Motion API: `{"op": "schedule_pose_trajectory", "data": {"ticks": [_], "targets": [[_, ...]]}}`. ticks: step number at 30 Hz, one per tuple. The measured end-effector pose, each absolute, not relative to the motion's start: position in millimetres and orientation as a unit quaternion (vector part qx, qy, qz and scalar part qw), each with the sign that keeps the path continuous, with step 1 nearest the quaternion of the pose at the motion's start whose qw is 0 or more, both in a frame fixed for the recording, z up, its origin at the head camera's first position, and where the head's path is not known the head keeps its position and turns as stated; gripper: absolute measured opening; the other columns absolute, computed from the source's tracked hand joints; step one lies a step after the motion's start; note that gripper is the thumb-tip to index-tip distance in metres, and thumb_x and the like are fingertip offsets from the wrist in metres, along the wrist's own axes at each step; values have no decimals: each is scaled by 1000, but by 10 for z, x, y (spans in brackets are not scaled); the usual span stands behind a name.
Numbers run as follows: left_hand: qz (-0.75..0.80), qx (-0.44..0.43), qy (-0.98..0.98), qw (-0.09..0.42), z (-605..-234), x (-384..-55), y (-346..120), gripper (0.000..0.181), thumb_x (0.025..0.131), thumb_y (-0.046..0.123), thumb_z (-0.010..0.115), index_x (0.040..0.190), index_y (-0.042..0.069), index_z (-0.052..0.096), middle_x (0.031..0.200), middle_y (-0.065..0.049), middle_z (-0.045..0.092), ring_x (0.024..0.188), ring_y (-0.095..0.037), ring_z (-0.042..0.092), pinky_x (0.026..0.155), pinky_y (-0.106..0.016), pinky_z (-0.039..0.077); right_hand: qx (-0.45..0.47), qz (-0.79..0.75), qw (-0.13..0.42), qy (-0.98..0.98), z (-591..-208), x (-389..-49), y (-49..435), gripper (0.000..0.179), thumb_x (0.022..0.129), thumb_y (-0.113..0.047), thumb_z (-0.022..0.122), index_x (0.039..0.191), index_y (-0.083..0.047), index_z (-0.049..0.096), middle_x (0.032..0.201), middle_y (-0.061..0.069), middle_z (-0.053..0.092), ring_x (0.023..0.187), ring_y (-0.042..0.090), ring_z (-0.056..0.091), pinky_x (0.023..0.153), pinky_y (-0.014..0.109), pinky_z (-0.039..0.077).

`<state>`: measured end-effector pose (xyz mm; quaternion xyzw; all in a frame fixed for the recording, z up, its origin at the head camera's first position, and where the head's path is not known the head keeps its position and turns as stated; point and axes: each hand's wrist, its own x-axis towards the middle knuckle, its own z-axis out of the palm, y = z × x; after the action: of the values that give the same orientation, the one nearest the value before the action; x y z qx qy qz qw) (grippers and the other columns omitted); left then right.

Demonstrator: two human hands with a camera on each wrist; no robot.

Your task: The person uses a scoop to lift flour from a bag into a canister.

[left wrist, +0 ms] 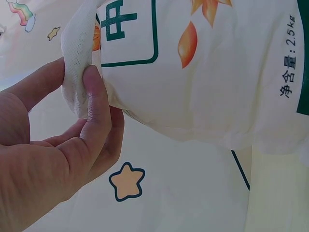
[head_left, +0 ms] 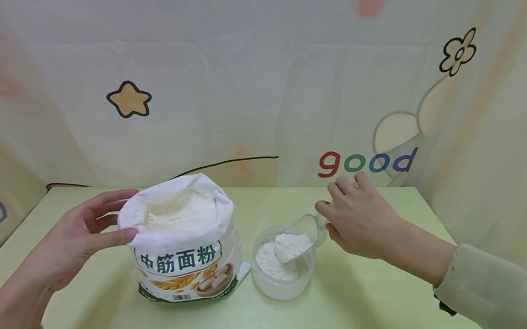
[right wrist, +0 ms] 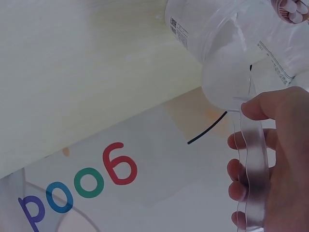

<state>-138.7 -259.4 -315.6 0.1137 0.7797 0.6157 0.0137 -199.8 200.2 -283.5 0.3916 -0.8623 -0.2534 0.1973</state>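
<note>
My left hand point(head_left: 85, 228) pinches the rolled rim of a white flour bag point(head_left: 187, 256) between thumb and fingers. The bag stands upright with its top open and flour point(head_left: 182, 212) showing inside. In the left wrist view the thumb and fingers point(left wrist: 99, 101) hold the folded edge. My right hand point(head_left: 360, 216) grips the handle point(right wrist: 252, 169) of a clear plastic scoop point(head_left: 311, 227). Heaped with flour, the scoop tilts down into a round translucent tub point(head_left: 281, 288) right of the bag. White flour point(head_left: 277, 261) lies in the tub too.
Everything stands on a pale yellow-green table point(head_left: 362, 328). Behind it hangs a light curtain point(head_left: 253, 87) with printed shapes and the word "good" point(head_left: 366, 160). Small dark objects show at the bottom edge and under the right sleeve point(head_left: 497, 299).
</note>
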Motion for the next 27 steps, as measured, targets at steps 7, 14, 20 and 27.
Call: {"op": "schedule_pose_trajectory", "data": {"ticks": [7,14,20,27], "targets": [[608,112,786,13,-3153,-1386,-2592,64,93,0,74,151,11,47,139,-6,54,111,-17,65,89,-24,54,396,-261,207,-856,-2831,-1989,1997,26,86,-34,75,95,-13,62,82,8,51,84,29,49,76,45,40],[609,120,784,9,-3153,-1389,-2588,64,93,-1,74,151,9,47,139,-7,54,111,-17,65,89,-24,54,398,-281,219,-845,-2800,-1965,1980,28,85,-35,75,91,-13,60,81,8,48,83,28,46,75,44,39],[615,122,779,10,-3155,-1384,-2591,63,93,-2,73,150,9,48,138,-6,55,110,-18,66,89,-24,54,396,-304,229,-836,-2769,-1941,1959,30,84,-37,76,90,-13,59,82,9,49,83,28,45,75,43,39],[615,122,779,11,-3156,-1388,-2588,64,93,-2,73,151,10,48,138,-6,54,109,-18,66,89,-24,53,393,-319,232,-831,-2743,-1926,1943,31,84,-38,77,94,-13,61,89,11,54,88,29,47,77,43,40]]}}
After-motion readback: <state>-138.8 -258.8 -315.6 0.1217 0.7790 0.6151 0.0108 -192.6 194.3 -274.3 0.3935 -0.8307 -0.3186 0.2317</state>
